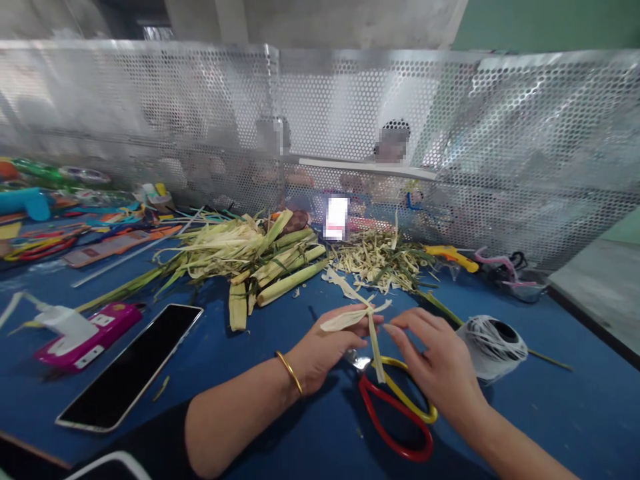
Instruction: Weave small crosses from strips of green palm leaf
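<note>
A pale strip of corn husk (376, 350), tied or folded into a small cross with several ends, is held in the fingers of my left hand (320, 347). One broad end of it lies over those fingers and a narrow end hangs down. Close by on its right, my right hand (440, 353) has thumb and fingertips pinched together. Anything thin between them is too small to make out. Under and between my hands lie scissors (413, 456) with one red and one yellow handle, blades partly hidden. A spool of white string (493, 350) stands beside my right hand.
Beyond my hands are piled corn husks (225, 247) and a heap of shredded scraps (377, 257). At left lie a phone (133, 367) and a purple power strip (90, 337) with a plug. A yellow glue gun (453, 257) sits by the perforated metal screen (340, 107); people are behind it.
</note>
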A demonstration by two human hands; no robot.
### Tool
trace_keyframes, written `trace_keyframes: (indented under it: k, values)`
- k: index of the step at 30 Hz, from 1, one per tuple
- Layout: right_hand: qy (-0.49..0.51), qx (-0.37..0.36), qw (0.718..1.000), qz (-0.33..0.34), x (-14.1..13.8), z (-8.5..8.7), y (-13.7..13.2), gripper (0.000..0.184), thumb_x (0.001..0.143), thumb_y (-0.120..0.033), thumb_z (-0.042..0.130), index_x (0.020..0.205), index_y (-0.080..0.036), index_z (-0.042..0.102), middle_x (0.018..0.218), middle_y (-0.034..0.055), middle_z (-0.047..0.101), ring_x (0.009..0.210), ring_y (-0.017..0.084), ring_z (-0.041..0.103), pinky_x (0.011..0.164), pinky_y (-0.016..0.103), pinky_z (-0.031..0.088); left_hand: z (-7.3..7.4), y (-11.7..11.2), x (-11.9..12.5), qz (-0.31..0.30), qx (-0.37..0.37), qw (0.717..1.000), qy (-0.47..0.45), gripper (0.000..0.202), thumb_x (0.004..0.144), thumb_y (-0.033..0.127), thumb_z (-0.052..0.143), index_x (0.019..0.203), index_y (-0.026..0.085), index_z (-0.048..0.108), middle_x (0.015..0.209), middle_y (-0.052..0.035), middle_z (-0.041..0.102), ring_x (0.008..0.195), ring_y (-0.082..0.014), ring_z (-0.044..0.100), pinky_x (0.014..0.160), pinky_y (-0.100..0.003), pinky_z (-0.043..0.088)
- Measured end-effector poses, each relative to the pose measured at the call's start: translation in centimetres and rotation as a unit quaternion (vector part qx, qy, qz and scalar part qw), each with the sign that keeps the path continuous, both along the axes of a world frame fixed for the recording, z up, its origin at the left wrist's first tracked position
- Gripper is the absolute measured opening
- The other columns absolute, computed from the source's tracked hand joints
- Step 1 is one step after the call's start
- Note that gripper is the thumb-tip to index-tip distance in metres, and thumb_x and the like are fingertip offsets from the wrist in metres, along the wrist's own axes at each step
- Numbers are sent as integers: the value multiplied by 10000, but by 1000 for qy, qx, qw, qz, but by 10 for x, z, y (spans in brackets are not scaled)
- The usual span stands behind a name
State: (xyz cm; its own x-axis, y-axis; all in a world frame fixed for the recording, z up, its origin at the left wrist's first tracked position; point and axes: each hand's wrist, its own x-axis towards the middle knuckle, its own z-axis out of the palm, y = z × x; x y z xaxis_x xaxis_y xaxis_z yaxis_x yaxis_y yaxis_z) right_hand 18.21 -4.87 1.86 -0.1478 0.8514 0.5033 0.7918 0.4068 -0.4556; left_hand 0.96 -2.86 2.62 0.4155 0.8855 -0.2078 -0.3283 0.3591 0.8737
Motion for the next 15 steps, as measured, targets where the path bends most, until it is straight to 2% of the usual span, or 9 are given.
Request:
trace_keyframes:
  k: [3,6,11,13,15]
  values:
    - [63,-135,989,14,-7,-4,0,311,875,-460,493,733,-212,615,716,16,625,657,172,543,611,278,392,-5,-2,2,-19,46,998,-30,539,563,2,598,1072,174,644,1086,-65,698,1064,-184,602,999,-309,374]
    - [131,-183,974,17,-9,-7,3,377,857,-495,482,626,-202,544,582,-8,547,583,151,487,549,256,363,-9,0,3,-44,48,996,-53,477,601,45,625,1063,163,653,1103,-80,689,1059,-186,604,999,-307,375]
    - [175,-223,957,54,-3,-4,3,318,897,-461,417,692,-225,477,609,-22,546,543,139,518,556,258,390,-7,11,-2,-54,-56,994,-82,312,618,88,579,907,139,685,1026,-97,705,951,-198,646,817,-290,479]
    - [151,-237,958,57,-2,-3,2,288,904,-440,412,710,-234,465,563,-43,505,488,129,485,539,258,376,-5,12,-4,-49,-77,993,-75,241,682,190,589,895,129,683,989,-111,709,895,-204,659,753,-295,500]
    - [115,-233,964,59,-3,-3,1,269,901,-425,417,716,-237,472,521,-52,464,470,129,449,516,255,349,-4,11,-4,-32,-72,997,-28,255,714,301,650,893,121,677,926,-108,713,804,-186,666,682,-272,502]
